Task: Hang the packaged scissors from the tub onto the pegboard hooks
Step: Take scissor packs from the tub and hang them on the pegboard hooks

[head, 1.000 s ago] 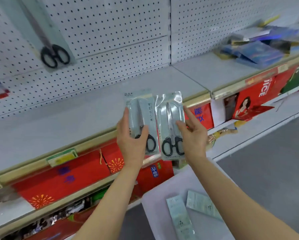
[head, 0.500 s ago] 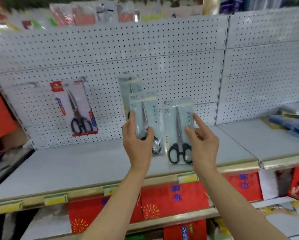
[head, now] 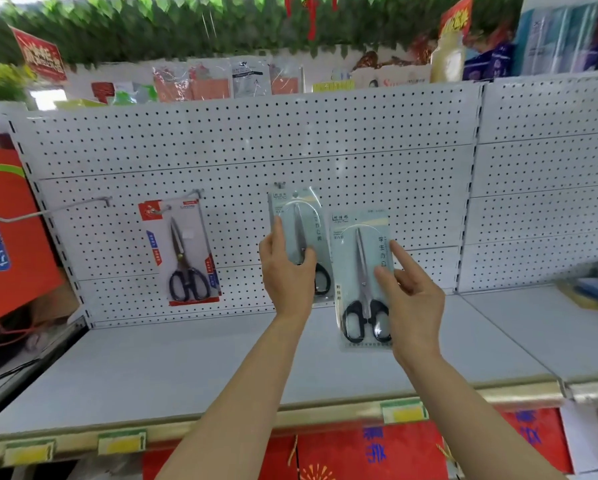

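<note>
Two pale green scissors packs are raised in front of the white pegboard point(head: 325, 140). My left hand point(head: 285, 275) grips the left scissors pack point(head: 299, 223), whose top edge reaches a small hook point(head: 279, 185) on the board. It may overlap a pack hanging there; I cannot tell. My right hand point(head: 410, 299) pinches the right scissors pack point(head: 361, 271) by its right edge, lower and clear of the board. The tub is out of view.
A red-carded scissors pack point(head: 183, 251) hangs on a hook at the left, beside a long bare hook point(head: 51, 211). A grey shelf point(head: 186, 368) runs below the board. A red bag point(head: 10, 233) stands at the far left. Goods lie at the far right point(head: 592, 289).
My view has swung up from the tub and lower shelves to the pegboard. Both hands have risen with their packs, and the left pack now reaches the hook.
</note>
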A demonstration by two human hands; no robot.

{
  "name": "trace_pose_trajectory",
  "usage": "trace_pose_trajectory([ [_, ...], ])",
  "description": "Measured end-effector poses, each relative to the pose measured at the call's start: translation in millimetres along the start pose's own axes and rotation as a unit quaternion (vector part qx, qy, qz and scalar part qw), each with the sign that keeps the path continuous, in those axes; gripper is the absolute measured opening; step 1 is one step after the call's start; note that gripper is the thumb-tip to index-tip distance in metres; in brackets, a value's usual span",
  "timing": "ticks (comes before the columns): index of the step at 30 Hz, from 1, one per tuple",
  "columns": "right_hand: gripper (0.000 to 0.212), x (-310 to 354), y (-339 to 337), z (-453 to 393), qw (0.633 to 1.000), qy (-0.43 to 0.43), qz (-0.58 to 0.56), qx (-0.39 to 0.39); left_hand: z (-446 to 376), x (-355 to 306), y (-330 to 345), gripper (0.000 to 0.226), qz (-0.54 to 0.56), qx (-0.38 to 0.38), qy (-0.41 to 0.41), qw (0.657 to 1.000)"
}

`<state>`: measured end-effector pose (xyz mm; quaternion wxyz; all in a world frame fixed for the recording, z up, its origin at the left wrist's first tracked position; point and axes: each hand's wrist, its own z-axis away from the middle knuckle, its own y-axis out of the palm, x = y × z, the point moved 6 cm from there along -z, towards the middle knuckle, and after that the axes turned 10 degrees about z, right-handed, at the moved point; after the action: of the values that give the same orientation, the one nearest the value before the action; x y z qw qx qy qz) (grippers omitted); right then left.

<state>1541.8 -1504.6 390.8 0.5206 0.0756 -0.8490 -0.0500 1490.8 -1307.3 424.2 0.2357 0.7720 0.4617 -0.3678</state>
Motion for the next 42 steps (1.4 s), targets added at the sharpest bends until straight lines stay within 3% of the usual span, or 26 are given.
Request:
trace_pose_trajectory([
  [23,0.044,-9,44,-18,0.999,-0.005,-0.008,0.036,-18,49,8,0.076,-0.073,0.029,-0.002,0.997],
  [29,0.043,-8,77,-27,0.998,0.004,-0.029,0.063,-37,42,-18,0.052,0.000,-0.010,0.029,1.000],
  [32,0.043,-10,98,-33,0.997,0.005,-0.041,0.069,-58,9,-21,0.058,0.026,0.047,0.086,0.995],
  [36,0.043,-21,120,-38,0.996,0.010,-0.054,0.064,-77,-11,-9,0.065,-0.099,0.138,0.143,0.975],
  [42,0.042,-38,131,-40,0.996,0.027,-0.067,0.048,-86,0,-1,0.070,-0.171,0.157,0.150,0.961],
])
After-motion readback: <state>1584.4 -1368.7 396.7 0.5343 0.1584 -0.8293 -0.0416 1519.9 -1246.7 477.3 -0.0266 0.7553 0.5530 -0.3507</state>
